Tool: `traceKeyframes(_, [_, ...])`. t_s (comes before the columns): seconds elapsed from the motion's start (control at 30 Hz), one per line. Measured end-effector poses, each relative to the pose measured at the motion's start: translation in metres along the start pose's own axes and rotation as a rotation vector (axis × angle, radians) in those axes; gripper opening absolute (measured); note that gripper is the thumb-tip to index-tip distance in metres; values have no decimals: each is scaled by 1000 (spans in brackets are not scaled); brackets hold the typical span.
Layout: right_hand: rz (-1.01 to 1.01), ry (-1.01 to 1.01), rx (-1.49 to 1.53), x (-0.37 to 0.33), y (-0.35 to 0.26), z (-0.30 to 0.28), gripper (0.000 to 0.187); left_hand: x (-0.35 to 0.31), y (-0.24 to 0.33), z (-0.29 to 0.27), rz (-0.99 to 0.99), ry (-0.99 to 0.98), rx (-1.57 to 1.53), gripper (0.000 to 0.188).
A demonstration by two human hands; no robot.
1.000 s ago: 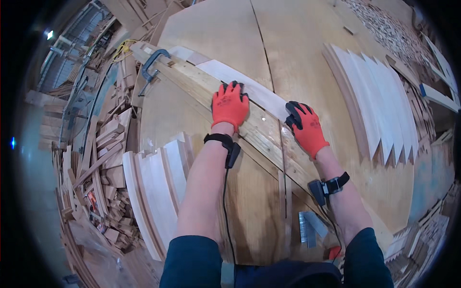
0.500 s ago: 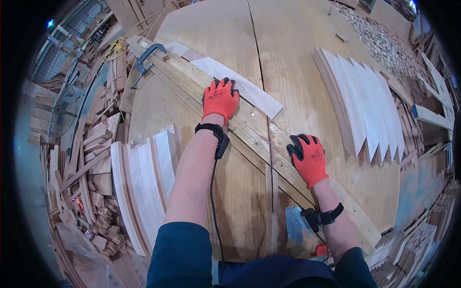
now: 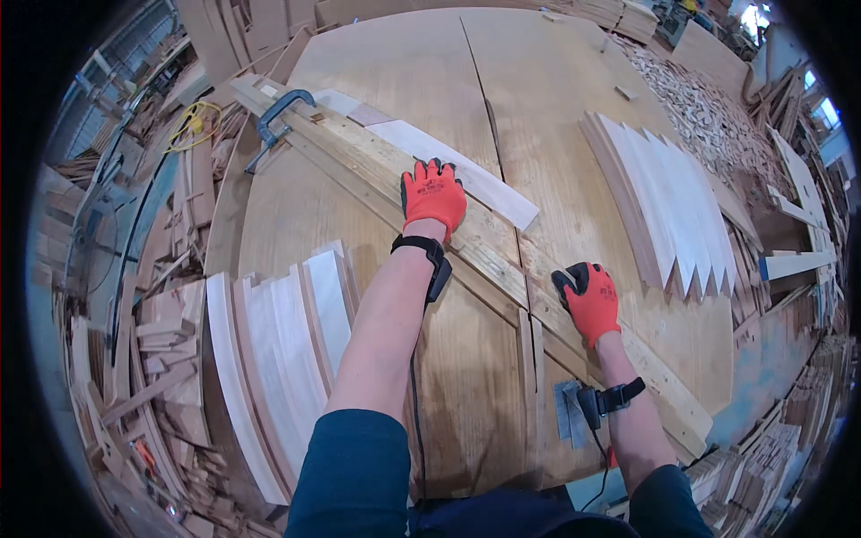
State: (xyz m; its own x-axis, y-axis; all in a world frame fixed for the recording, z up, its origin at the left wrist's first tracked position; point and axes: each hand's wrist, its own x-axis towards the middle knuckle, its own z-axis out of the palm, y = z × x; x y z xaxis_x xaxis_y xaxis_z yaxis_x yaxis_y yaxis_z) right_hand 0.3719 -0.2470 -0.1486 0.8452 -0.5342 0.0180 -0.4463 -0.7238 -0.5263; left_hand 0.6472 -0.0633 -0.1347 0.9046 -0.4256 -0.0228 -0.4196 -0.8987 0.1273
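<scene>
Both my hands wear red gloves with black fingertips. My left hand [image 3: 434, 199] lies flat on a long wooden beam [image 3: 489, 255], its fingers stretched forward to the near edge of a pale plank [image 3: 462, 168]. My right hand [image 3: 592, 300] rests farther down the beam, fingers bent and thumb apart, with nothing visible in its grasp. A blue C-clamp [image 3: 272, 125] grips the beam's far left end. The beam runs diagonally across a wide wooden tabletop [image 3: 395, 63], which a dark slot divides.
Pale angled boards stand in a row at the left [image 3: 278, 350], and a pointed stack [image 3: 668, 206] sits at the right. Grey metal strips [image 3: 569, 412] lie by my right wrist. Scrap wood [image 3: 170, 359] heaps up at the left, and offcuts [image 3: 700, 108] pile beyond the far right edge.
The view has shifted slightly, so the table appears a little differently placed. My left hand sits slightly nearer the pale plank's right end. My right hand stays on the beam, fingers more bent.
</scene>
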Motion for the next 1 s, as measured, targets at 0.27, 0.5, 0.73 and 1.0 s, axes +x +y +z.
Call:
traceKeyframes(0.27, [19, -13, 28, 88, -31, 35, 26, 96, -38, 18, -2, -22, 57, 52])
traceKeyframes(0.5, [31, -23, 37, 136, -46, 33, 26, 141, -45, 11, -1, -20, 12, 53])
traceKeyframes(0.73, [73, -32, 34, 147, -55, 26, 26, 150, -42, 0, -9, 2, 31, 52])
traceKeyframes(1.0, [35, 52, 77, 138, -51, 27, 30, 138, -41, 1, 81, 153, 14, 41])
